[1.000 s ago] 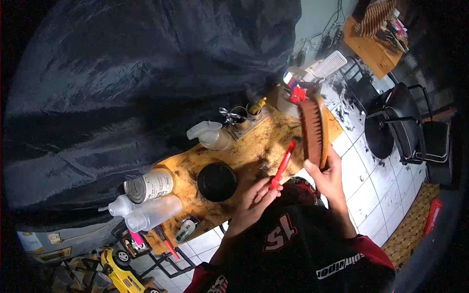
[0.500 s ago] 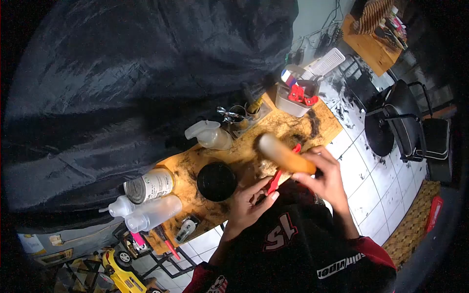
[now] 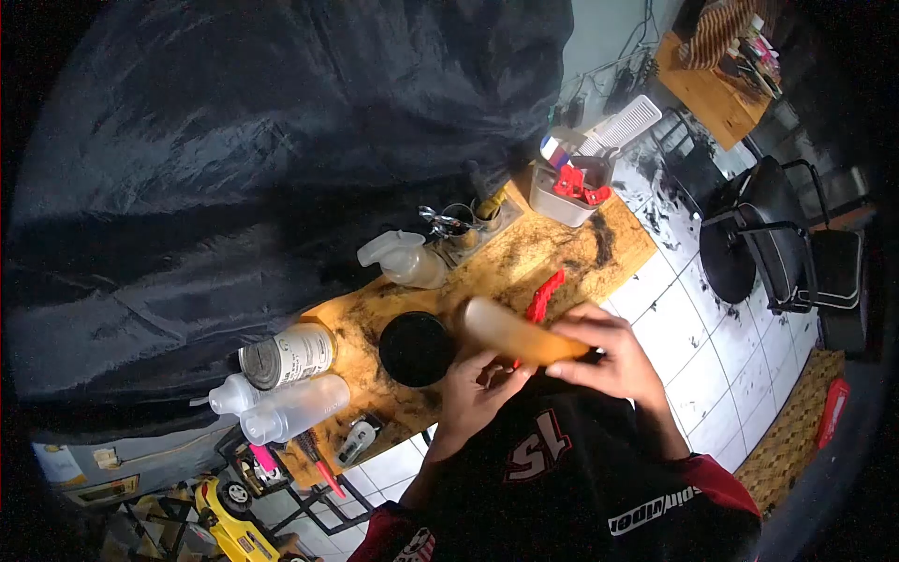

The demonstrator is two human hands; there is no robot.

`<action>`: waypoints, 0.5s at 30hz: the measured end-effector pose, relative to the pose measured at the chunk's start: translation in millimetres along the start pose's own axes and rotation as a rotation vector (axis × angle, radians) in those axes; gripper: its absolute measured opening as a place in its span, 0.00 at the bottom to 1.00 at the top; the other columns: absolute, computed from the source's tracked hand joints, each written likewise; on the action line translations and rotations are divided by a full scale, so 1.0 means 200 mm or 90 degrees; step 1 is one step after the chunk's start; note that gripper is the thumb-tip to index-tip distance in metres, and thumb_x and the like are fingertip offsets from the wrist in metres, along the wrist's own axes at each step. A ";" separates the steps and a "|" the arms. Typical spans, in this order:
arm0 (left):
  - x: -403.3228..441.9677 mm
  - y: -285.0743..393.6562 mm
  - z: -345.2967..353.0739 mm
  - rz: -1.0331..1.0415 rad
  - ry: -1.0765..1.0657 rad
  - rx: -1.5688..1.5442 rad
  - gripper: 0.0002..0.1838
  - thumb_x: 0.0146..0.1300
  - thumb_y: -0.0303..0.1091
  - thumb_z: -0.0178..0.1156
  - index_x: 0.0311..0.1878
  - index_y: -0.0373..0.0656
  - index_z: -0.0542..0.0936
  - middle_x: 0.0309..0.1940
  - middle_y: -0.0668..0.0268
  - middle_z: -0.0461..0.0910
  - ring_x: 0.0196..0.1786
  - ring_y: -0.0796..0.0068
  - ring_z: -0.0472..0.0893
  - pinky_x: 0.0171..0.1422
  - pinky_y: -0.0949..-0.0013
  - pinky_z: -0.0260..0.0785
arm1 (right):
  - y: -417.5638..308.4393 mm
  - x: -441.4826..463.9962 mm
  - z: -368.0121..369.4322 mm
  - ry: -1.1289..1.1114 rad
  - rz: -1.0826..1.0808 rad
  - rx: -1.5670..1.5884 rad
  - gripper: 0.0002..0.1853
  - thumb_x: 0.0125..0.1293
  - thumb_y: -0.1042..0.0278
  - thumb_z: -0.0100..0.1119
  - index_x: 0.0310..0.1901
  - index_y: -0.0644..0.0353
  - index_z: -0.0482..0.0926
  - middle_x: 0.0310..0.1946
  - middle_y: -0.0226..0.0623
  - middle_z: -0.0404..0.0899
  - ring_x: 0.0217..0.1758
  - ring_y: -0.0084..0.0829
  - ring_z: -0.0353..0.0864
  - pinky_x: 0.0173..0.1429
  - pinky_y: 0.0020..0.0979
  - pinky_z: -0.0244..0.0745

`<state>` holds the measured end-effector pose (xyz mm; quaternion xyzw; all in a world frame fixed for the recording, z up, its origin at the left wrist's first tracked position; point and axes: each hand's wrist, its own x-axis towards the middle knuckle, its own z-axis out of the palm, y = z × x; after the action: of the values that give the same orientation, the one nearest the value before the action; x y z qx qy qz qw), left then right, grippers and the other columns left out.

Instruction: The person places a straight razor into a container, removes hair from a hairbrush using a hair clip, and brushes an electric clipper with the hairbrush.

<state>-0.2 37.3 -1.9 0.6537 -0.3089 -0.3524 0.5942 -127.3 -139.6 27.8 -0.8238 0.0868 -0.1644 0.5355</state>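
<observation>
My left hand (image 3: 476,391) is closed around one end of a red hair clip (image 3: 543,298), whose other end points up over the wooden table. My right hand (image 3: 611,354) grips the orange handle of a brush (image 3: 524,337). Its pale, blurred head reaches left over the clip and close to my left fingers. A round black bowl or lid (image 3: 416,349) rests on the table left of my hands.
On the hair-strewn wooden table (image 3: 524,248) stand a spray bottle (image 3: 409,262), a can (image 3: 287,356), clear bottles (image 3: 295,409), a clipper (image 3: 358,440) and a grey bin (image 3: 562,201) with red clips and a comb. Black chairs (image 3: 773,225) stand at right.
The brush in my right hand has swung left and down across the red clip, towards my left hand. My left hand has stayed nearly in place with the clip.
</observation>
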 end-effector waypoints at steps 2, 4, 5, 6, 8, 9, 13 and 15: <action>0.00 0.06 -0.01 -0.130 -0.022 0.024 0.20 0.58 0.25 0.64 0.54 0.36 0.77 0.35 0.70 0.79 0.34 0.91 0.71 0.37 0.85 0.63 | 0.03 0.00 0.00 0.128 0.042 -0.088 0.22 0.50 0.67 0.73 0.45 0.69 0.79 0.39 0.42 0.77 0.43 0.37 0.77 0.48 0.32 0.72; 0.00 0.00 0.00 -0.100 -0.023 0.039 0.22 0.59 0.26 0.64 0.58 0.35 0.74 0.34 0.72 0.77 0.30 0.93 0.66 0.34 0.87 0.58 | 0.01 0.01 -0.02 0.184 0.095 -0.108 0.22 0.49 0.67 0.73 0.44 0.70 0.79 0.38 0.42 0.77 0.42 0.37 0.78 0.48 0.31 0.72; 0.00 -0.01 0.01 -0.102 -0.006 -0.054 0.22 0.60 0.26 0.63 0.58 0.34 0.74 0.36 0.72 0.78 0.31 0.92 0.69 0.35 0.86 0.61 | 0.02 0.01 -0.01 0.218 0.098 -0.108 0.21 0.50 0.68 0.72 0.44 0.70 0.79 0.38 0.42 0.77 0.42 0.35 0.78 0.48 0.30 0.72; 0.00 -0.02 0.02 -0.104 0.009 -0.148 0.22 0.60 0.26 0.63 0.58 0.33 0.73 0.37 0.71 0.79 0.32 0.91 0.72 0.36 0.85 0.64 | 0.01 0.01 -0.01 0.218 0.099 -0.109 0.21 0.50 0.68 0.72 0.44 0.70 0.79 0.38 0.42 0.77 0.42 0.35 0.78 0.48 0.30 0.72; 0.00 0.00 0.03 -0.095 0.024 -0.170 0.22 0.60 0.25 0.64 0.57 0.33 0.73 0.38 0.70 0.80 0.34 0.89 0.74 0.38 0.83 0.67 | 0.00 0.01 0.00 0.275 0.133 -0.052 0.21 0.50 0.69 0.72 0.44 0.70 0.79 0.39 0.42 0.78 0.42 0.33 0.77 0.48 0.30 0.71; 0.01 0.00 0.03 -0.086 0.042 -0.191 0.22 0.60 0.25 0.64 0.57 0.32 0.73 0.39 0.70 0.80 0.37 0.87 0.77 0.40 0.81 0.70 | -0.01 0.01 -0.02 0.229 0.124 -0.042 0.20 0.52 0.70 0.71 0.45 0.70 0.79 0.39 0.43 0.79 0.43 0.32 0.77 0.48 0.31 0.71; -0.01 -0.05 0.00 -0.064 0.024 -0.155 0.20 0.58 0.22 0.65 0.54 0.32 0.75 0.42 0.65 0.81 0.42 0.82 0.79 0.46 0.77 0.73 | -0.03 0.00 0.00 0.013 0.091 0.140 0.22 0.51 0.68 0.73 0.46 0.69 0.79 0.37 0.44 0.80 0.44 0.35 0.78 0.49 0.33 0.72; -0.01 -0.07 -0.03 0.098 -0.006 0.009 0.19 0.55 0.20 0.66 0.51 0.32 0.77 0.42 0.62 0.82 0.41 0.80 0.80 0.44 0.78 0.73 | -0.01 -0.02 0.06 -0.003 0.043 0.166 0.24 0.49 0.67 0.74 0.46 0.69 0.79 0.38 0.43 0.80 0.43 0.35 0.79 0.48 0.34 0.72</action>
<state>2.8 44.1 -15.8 0.6302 -0.3637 -0.3067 0.6136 -126.5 -128.7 24.2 -0.7443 0.0907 -0.1541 0.6434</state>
